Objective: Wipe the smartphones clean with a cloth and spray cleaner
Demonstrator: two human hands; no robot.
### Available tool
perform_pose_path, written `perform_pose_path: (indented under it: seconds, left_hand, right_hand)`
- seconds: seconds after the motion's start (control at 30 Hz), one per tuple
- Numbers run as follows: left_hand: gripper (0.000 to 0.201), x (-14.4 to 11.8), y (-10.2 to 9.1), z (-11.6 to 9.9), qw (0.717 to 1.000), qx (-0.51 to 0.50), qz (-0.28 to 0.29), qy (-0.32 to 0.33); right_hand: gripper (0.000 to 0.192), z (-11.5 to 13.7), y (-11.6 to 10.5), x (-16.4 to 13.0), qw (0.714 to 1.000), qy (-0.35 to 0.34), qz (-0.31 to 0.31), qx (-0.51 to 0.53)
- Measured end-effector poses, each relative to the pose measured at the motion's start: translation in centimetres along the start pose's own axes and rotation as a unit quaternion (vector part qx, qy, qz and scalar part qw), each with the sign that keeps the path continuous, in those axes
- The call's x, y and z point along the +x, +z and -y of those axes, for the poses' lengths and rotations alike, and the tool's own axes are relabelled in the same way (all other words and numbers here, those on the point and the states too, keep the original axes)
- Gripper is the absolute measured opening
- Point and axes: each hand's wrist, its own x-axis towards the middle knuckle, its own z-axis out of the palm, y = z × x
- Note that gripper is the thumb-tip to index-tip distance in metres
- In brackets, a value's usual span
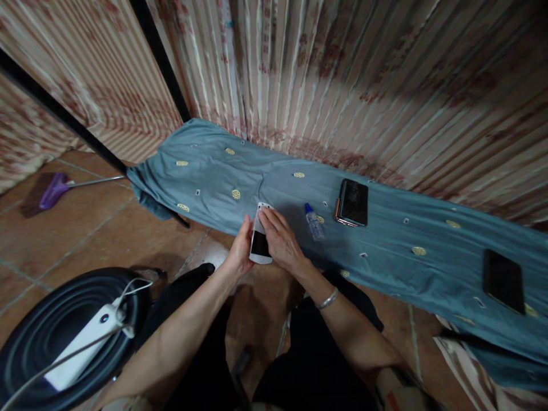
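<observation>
No readable text, labels, brands or numbers anywhere. White phone face blank, nothing legible on it. Small bottle label too small to read. Both dark phones show black screens, no markings. White power strip bears a dark dot only, no print resolvable.

- to your right on the blue-grey cloth: a small clear bottle, then a dark phone face up
- another black phone lies far right
- striped curtain behind
- on your left: purple broom on the floor, white power strip on a black stool
</observation>
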Motion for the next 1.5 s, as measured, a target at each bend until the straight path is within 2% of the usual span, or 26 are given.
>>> perform_pose_path:
  seconds: [0.2, 0.4, 0.67, 0.87, 1.1, 1.3, 1.5]
  left_hand:
    - [0.051, -0.1, 0.1, 0.5, 0.999, 0.026, -0.017, -0.012]
    - [0.049, -0.2, 0.1, 0.7, 0.998, 0.046, -0.032, 0.005]
    - [0.047, 0.1, -0.5, 0.1, 0.999, 0.02, -0.007, 0.033]
    - [0.046, 0.3, -1.2, -0.1, 0.999, 0.022, 0.004, 0.038]
    - [0.046, 0.3, -0.9, -0.4, 0.999, 0.018, -0.027, 0.02]
    - [0.046, 0.2, -0.6, -0.7, 1.0, 0.005, -0.002, 0.02]
    - [0.044, 0.6, -1.4, -1.0, 0.999, 0.004, -0.017, 0.033]
  right_hand:
    - [0.055, -0.3, -0.2, 0.1, 1.0, 0.016, -0.018, -0.001]
    - [0.054, -0.5, -0.5, 0.1, 0.999, 0.028, -0.018, -0.01]
    - [0.056, -1.0, 0.1, -0.1, 0.997, 0.071, 0.005, -0.023]
    - [0.068, -1.6, 0.9, -0.7, 0.994, 0.103, 0.013, -0.016]
    - [0.066, -1.9, 1.1, -0.8, 0.994, 0.107, -0.007, -0.011]
    - [0.056, -1.9, 0.7, -0.7, 0.993, 0.117, -0.001, -0.008]
    - [0.056, -1.7, 0.8, -1.2, 0.995, 0.09, -0.031, -0.004]
